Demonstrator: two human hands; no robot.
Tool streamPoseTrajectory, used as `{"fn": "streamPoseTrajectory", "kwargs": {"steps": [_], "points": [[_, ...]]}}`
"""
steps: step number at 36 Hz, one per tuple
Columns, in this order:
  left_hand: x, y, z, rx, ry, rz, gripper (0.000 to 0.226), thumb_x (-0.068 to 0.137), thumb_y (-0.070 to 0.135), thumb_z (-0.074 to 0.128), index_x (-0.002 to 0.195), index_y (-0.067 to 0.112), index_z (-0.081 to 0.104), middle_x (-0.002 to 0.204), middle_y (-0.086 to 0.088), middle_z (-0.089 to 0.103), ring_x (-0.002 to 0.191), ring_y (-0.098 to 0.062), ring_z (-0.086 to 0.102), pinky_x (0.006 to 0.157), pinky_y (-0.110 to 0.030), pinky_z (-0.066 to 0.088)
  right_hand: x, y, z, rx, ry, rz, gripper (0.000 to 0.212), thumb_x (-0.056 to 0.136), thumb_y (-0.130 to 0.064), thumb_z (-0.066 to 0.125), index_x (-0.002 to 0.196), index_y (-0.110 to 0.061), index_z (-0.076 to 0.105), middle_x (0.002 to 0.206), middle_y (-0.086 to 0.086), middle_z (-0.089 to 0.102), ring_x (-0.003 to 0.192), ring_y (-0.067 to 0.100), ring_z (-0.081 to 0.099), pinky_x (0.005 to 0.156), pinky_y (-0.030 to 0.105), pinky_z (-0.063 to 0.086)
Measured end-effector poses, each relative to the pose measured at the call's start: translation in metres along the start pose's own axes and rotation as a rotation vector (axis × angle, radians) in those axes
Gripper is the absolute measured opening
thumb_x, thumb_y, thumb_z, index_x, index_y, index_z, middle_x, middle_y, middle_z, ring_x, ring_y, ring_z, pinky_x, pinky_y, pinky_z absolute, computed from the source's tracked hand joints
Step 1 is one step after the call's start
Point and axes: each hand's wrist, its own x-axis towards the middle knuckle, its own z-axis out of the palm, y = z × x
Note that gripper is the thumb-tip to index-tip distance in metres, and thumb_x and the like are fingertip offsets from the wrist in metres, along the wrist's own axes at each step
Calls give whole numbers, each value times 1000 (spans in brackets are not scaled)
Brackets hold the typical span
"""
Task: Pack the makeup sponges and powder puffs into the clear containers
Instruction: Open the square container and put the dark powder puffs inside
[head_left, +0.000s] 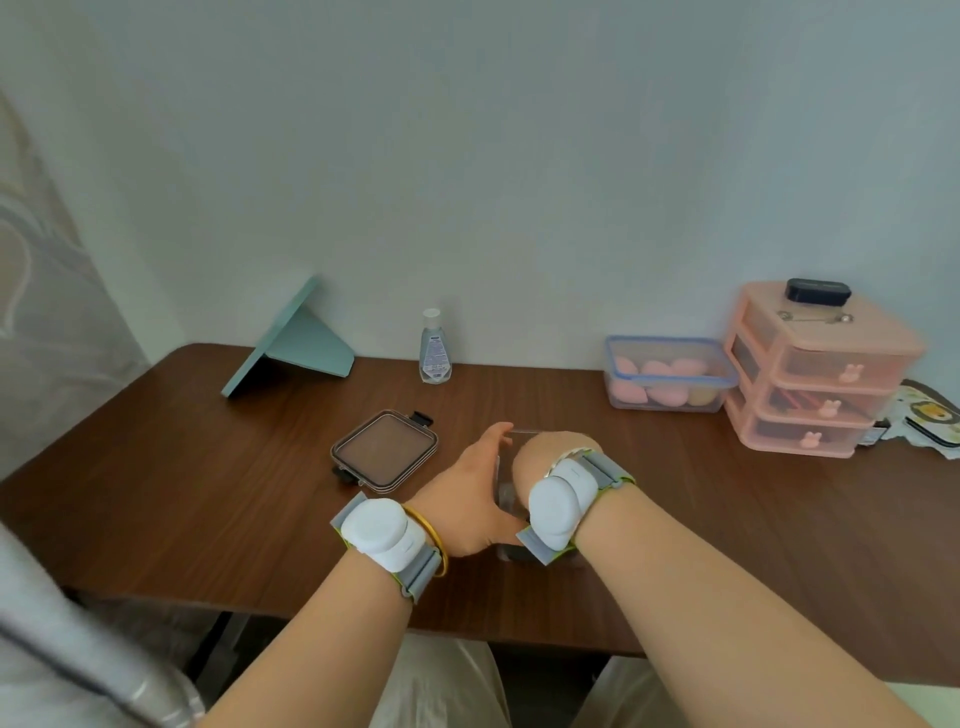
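A clear square container (505, 499) stands on the brown table (208, 467) in front of me. My left hand (472, 488) grips its left wall. My right hand (550, 457) reaches down into it from above, fingers hidden inside, so what it holds cannot be made out. The container's clear lid (385, 451) with black clasps lies flat to the left. At the back right, a clear box with a blue rim (670, 373) holds several pink sponges and a yellow one (655, 375).
A pink three-drawer organiser (815, 374) with a black object on top stands at the far right, beside a patterned pouch (930, 421). A small sanitiser bottle (435, 347) and a teal folded stand (296, 343) sit by the wall. A curtain hangs at the left.
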Motion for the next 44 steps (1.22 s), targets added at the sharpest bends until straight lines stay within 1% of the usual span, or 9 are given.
{"fn": "streamPoseTrajectory", "kwargs": {"steps": [5,9,14,17,20,29,33,38,44], "points": [[1,-1,1,-28,-7,8,125,64,45,87,153,35,0,154,5,25,137,-18,36,110,-32,32,-3,-28,3,-132,-322,-24,27,72,-36,66,79,-13,78,106,-3,62,92,14,56,82,35,47],[1,-2,2,-67,-2,14,129,53,52,87,152,36,6,152,4,30,133,-17,40,112,-34,34,-43,-1,9,587,39,134,41,72,-24,62,111,-12,64,86,3,57,76,16,52,68,33,41],[-1,0,1,-60,12,-12,128,56,48,88,152,35,4,154,4,27,133,-19,40,111,-35,36,-44,-5,-16,541,-8,67,49,88,-48,57,107,-3,64,99,11,66,91,26,60,83,41,47],[0,0,2,-77,3,-28,129,59,44,89,152,38,0,157,4,24,136,-19,37,112,-36,35,-52,1,20,1125,203,83,54,96,-44,51,137,-8,47,114,9,59,101,28,58,72,40,45],[-1,0,2,-79,-28,-24,137,61,43,89,152,38,-12,162,4,14,144,-20,26,116,-38,26,-49,10,70,1999,641,120,29,93,-19,53,117,-7,63,103,9,61,93,25,58,63,31,44],[-13,-14,-38,291,-26,-131,111,78,28,75,155,38,-5,162,0,17,131,-19,46,101,-32,48,-40,13,102,2159,1026,563,25,95,-31,47,109,-24,66,103,-5,69,93,17,62,79,31,52],[-2,-40,-50,500,274,-271,73,88,37,58,153,25,26,155,-1,34,138,-23,37,110,-38,37,-44,9,90,2160,1041,550,26,95,-34,45,112,-26,63,103,-5,68,92,18,63,77,34,53],[11,-72,-43,521,244,-586,98,77,74,55,154,27,17,162,-6,18,148,-34,15,119,-50,19,-43,3,82,2141,1072,547,27,98,-35,42,116,-26,60,102,-6,67,87,14,62,70,26,50],[14,-84,-34,589,270,-475,65,92,64,42,143,23,41,148,-4,40,137,-30,36,106,-41,42,-46,-2,84,2160,1158,575,28,99,-37,43,120,-27,59,107,-8,66,91,11,62,77,22,52]]}}
